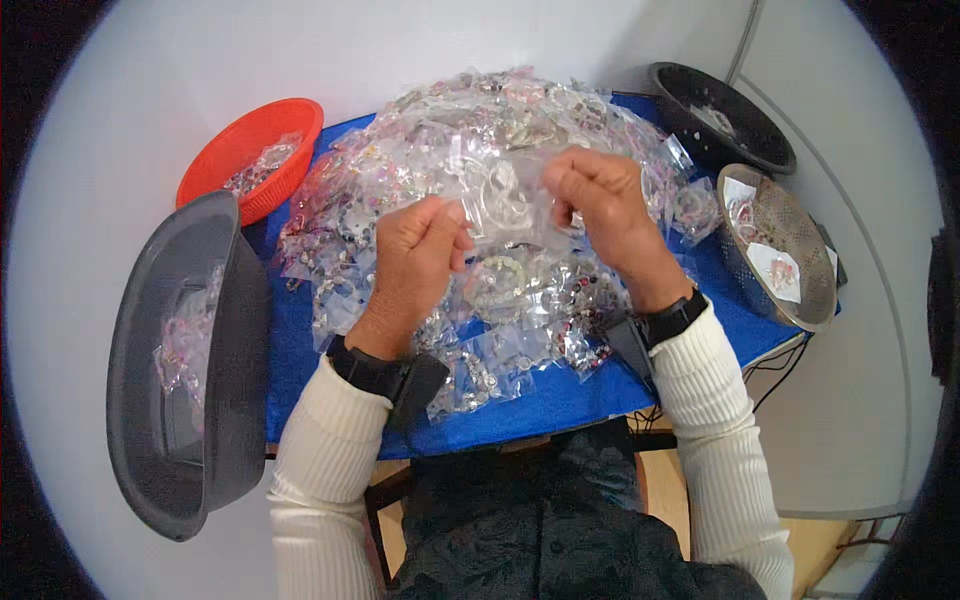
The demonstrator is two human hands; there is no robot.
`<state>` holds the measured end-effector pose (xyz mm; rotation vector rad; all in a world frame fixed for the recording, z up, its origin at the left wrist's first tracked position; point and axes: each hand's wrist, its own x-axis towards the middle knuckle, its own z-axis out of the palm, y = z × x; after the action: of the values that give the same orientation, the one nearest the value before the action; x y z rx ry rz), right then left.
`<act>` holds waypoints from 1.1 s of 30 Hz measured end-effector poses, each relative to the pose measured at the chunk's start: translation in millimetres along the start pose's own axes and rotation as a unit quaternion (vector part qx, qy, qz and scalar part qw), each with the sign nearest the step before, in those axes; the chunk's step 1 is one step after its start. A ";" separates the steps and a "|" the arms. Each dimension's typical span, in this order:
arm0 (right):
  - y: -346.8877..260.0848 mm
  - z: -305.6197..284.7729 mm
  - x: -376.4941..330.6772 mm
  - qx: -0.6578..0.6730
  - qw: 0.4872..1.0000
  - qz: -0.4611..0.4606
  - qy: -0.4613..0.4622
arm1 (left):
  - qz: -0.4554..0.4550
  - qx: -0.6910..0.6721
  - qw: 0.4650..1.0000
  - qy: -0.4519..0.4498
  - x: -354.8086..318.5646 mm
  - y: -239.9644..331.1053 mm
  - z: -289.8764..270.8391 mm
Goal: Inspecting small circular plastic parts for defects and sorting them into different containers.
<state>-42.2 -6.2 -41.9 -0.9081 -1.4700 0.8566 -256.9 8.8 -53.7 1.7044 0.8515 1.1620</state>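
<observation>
- Hands first: the left hand (418, 250) and the right hand (600, 205) are raised side by side over the table, each pinching an edge of one small clear plastic bag (505, 200) stretched between them.
- Bag contents look like a pale ring-shaped trinket; I cannot make out more.
- Beneath them lies a heap of similar clear packets (480, 140) of beads and trinkets, spread over a blue cloth (560, 400).
- Left of the heap, a red basket (290, 125) holds a few packets.
- Nearer on the left, a grey tub (235, 330) holds more.
- On the right stand a metal colander (800, 235) with a few packets, and behind it a black basket (750, 125).
- Both wrists wear black bands.
</observation>
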 end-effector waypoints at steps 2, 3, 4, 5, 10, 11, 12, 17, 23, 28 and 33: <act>-0.1 1.7 1.3 0.035 0.999 0.005 0.032 | -0.003 -0.023 0.999 0.025 -0.3 2.4 -1.1; 1.1 1.0 1.9 0.035 0.999 0.005 0.033 | -0.004 -0.034 0.999 0.037 -0.2 2.8 -1.4; 3.4 0.0 2.6 0.032 0.999 0.003 0.032 | -0.003 -0.034 0.999 0.037 0.1 2.5 -1.3; 5.6 -1.0 3.3 0.030 0.999 0.001 0.030 | -0.001 -0.030 0.999 0.032 0.4 1.7 -1.1; 5.8 -3.8 2.1 0.050 0.999 0.000 0.015 | -0.002 -0.039 0.999 0.022 1.5 1.0 -1.1; 5.8 -3.7 1.5 0.050 0.999 0.000 0.015 | -0.005 -0.046 0.999 0.022 1.6 1.2 -0.9; 5.9 -3.0 0.9 0.059 0.998 0.004 0.018 | -0.005 -0.046 0.999 0.021 1.6 1.4 0.1; 3.4 11.3 -3.9 0.093 0.995 0.020 0.017 | -0.012 -0.104 0.994 0.042 2.1 -0.3 1.5; 5.5 0.0 -0.4 0.063 0.995 0.038 -0.060 | -0.020 -0.155 0.987 0.043 4.4 -2.9 -3.4; 1.4 -0.9 -1.2 0.001 0.994 0.026 -0.103 | -0.041 -0.119 0.992 -0.029 -0.7 3.5 -1.1; 4.0 4.4 -3.5 0.001 0.996 0.018 -0.090 | -0.060 -0.078 0.990 -0.098 -1.8 6.7 1.8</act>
<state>-46.1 -7.6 -47.3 -0.8773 -1.6110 0.9872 -255.4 4.1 -48.4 1.5863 0.7125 0.9385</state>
